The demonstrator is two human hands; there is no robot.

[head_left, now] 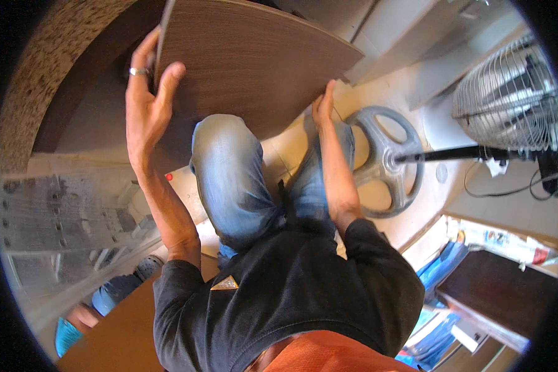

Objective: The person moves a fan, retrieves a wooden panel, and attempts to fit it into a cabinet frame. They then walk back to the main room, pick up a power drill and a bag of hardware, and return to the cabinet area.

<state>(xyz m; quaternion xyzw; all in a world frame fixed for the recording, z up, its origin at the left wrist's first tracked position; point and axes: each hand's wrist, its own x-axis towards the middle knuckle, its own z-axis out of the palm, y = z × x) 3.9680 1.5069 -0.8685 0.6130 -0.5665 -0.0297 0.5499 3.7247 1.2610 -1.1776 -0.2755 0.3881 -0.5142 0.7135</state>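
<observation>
A large dark-brown wood-grain panel (248, 68) stands tilted in front of my knees. My left hand (147, 111), with a ring on one finger, grips its left edge, the thumb on the near face and the fingers wrapped behind. At the panel's lower right edge, my right hand (323, 106) holds on with its fingers pointing up; part of its grip is hidden by the board. My bent knees (229, 167) in blue jeans sit just below the panel.
A standing fan (508, 93) is at the right, its round grey base (387, 160) on the tiled floor near my right forearm. A speckled stone edge (49, 56) curves at the upper left. Another person's arm (84, 316) shows at lower left. A dark box-like surface (502, 285) lies lower right.
</observation>
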